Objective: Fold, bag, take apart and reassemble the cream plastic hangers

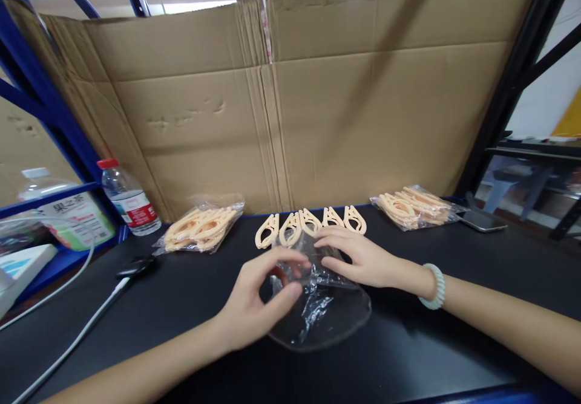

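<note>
- Your left hand (267,295) is over the left side of a clear plastic bag (320,316), thumb and fingers curved, with a moderate gap between them; whether the fingertips touch the film, you cannot tell.
- Your right hand (358,256) reaches over the bag's far part, palm down, its fingers extended and slightly spread, not closed into a grip; contact with the film is unclear. A pale coiled band (436,286) circles that wrist.
- The bag lies in front of you on the black table (390,355), its rounded near edge toward you, its surface wrinkled and shiny.
- Just beyond the bag, five peach plastic clips (310,222) stand out in a row, the lower parts of some covered by your hands and the film.
- Well to the left of the row sits a clear packet of similar clips (200,228); to the right is another filled packet (415,207), with a phone (483,219) beside it.
- At the far left, a red-capped bottle (134,204) stands near the cardboard wall (204,126), and a white cable (86,328) runs to a small black object (136,267) on the table.
</note>
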Demonstrator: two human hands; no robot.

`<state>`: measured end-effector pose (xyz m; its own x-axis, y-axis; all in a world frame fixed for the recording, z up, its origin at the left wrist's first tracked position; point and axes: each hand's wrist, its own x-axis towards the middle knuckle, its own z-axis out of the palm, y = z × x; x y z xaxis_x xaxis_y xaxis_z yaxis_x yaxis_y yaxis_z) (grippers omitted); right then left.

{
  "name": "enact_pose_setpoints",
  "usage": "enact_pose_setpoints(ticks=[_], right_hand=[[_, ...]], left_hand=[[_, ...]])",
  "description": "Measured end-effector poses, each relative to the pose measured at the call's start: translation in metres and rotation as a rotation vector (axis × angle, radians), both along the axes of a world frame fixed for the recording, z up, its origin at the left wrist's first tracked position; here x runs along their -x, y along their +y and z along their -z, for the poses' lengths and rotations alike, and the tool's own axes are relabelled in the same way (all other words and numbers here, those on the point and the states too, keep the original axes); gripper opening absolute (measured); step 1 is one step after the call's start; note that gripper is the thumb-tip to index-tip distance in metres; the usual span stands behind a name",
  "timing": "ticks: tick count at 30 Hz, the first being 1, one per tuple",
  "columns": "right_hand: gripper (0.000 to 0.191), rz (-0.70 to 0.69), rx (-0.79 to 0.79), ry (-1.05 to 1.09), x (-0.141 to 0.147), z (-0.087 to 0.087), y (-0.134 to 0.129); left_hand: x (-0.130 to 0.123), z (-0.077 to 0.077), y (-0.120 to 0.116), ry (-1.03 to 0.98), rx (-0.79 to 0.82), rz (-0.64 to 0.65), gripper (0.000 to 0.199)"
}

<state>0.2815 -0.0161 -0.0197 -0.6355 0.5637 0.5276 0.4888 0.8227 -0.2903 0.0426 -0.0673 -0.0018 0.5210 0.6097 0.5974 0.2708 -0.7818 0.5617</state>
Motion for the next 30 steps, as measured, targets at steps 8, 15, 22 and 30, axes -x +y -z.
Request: enact_pose_setpoints(ticks=[8,15,22,30], right_hand=[[0.048,0.022,-0.016,-0.104,0.010,-0.005,-0.015],[0.086,-0.005,0.074,-0.347,0.003,0.010,-0.018],[0.094,-0.062,0.178,-0.414,-0.020,0.004,-0.011],[0.053,0.103,-0.016,-0.164,-0.050,-0.003,0.041]], left_hand=[[-0.003,0.011,0.014,0.324,0.013,-0.057,0.049],[-0.003,0.026,0.005,0.592,-0.077,-0.072,0.074],[0.000,0.029,0.006,0.665,-0.054,-0.094,0.079],[0.001,0.028,0.002,0.546,-0.190,-0.083,0.069]])
